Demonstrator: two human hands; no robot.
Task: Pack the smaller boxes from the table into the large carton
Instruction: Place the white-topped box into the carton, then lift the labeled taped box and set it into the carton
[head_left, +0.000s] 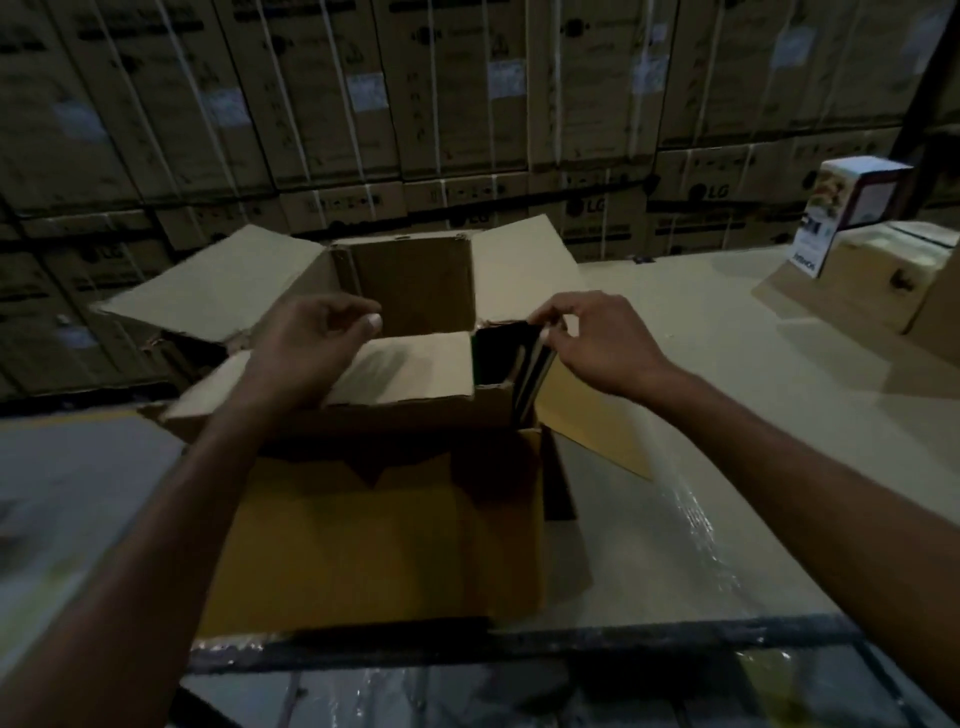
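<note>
cardboard large carton (363, 545) holds dark flat boxes (498, 358) upright

head view: the carton sits flaps-open on the pale table (727, 389); the right hand (608, 348) pinches the top edge of the boxes, at the carton's right wall; the left hand (306, 348) curls over a pale cardboard panel (415, 369) inside, grip not clear; a printed box (852, 202) stands far right.

Carton (415, 280) far half free; panel (415, 364), dark boxes (498, 356) fill rest.
</note>
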